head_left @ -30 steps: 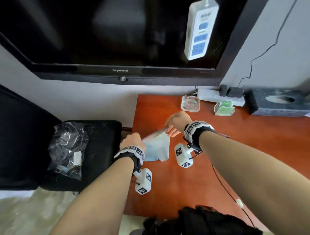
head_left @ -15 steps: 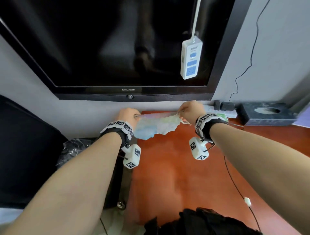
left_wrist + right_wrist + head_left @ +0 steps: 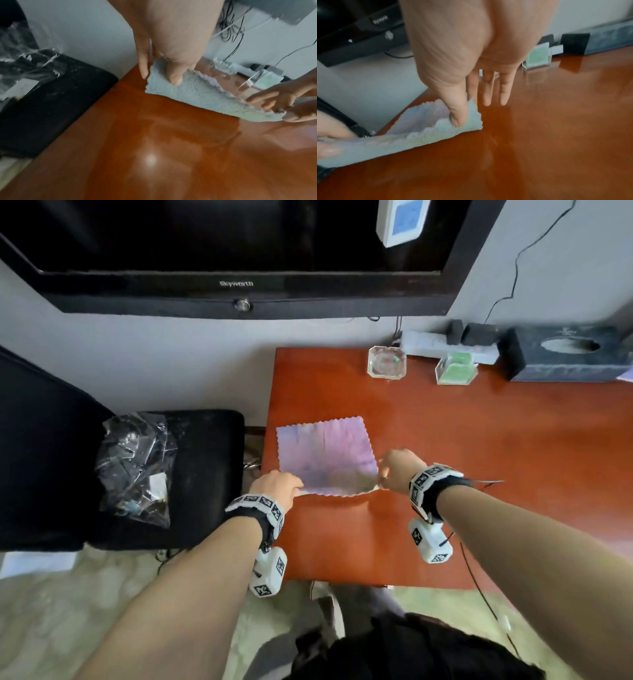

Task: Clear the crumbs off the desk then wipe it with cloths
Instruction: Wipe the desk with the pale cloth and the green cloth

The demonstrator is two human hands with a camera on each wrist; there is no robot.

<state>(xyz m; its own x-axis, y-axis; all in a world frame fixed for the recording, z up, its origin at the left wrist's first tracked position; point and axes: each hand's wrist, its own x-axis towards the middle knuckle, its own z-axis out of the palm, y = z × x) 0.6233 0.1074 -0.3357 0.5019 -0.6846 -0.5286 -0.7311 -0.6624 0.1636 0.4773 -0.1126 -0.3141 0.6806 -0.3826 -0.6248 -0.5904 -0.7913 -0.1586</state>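
1. The cloth [image 3: 325, 455] lies spread on the desk [image 3: 479, 474] near its left edge.
2. Left hand [image 3: 275, 486] pinches the near-left corner — thumb on top.
3. Right hand [image 3: 399, 469] pinches the near-right corner — other fingers straight.

A lived-in home or office room: beyond the gripped cloth, a glossy reddish-brown wooden desk [image 3: 445, 460] meets a wall-mounted black Skyworth television [image 3: 239, 251], white power strip [image 3: 442, 345], glass ashtray [image 3: 387, 361]; left, a black padded seat [image 3: 191, 474].
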